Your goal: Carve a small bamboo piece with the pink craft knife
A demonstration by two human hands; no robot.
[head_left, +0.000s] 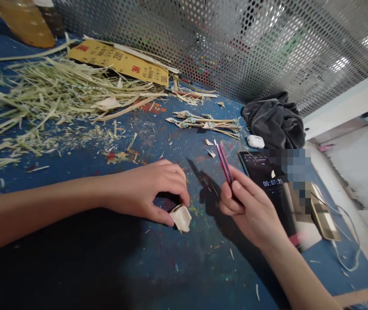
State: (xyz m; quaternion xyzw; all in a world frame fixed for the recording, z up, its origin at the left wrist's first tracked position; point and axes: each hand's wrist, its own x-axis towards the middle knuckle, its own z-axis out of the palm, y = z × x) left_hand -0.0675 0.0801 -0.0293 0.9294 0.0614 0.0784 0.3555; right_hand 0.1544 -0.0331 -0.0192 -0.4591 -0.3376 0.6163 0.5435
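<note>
Head view has us pinching a small pale angular block [183, 218] just below centre, thumb and fingertips of our left hand [158, 183] closed on its near edges from 10 o'clock. Can't tell if the block actually touches the blue paint-stained tabletop [177, 267] or sits just above it. Near it at 3 o'clock, our right hand [251, 204] has its fingers wrapped round a slim shiny pink tool [224, 161] with a silvery tip, pointing toward 11; knife or tweezers, we honestly can't say.

Going outward from the block: a bunch of thin pale pointed sticks [199, 122] with patterned wrappings lies between 12 and 1, and a rounded white plastic case [255, 141] sits between 1 and 2, just beside a crumpled dark grey cloth [274, 118]. At 2 to 3 we've got a flat black-screened device [255, 168] reading 00:07:20. Messy heap of pale green strips [57, 90] between 10 and 11, yellow 3M-printed sheet [119, 62] at 11, grey perforated metal panel [219, 43] along the back.
</note>
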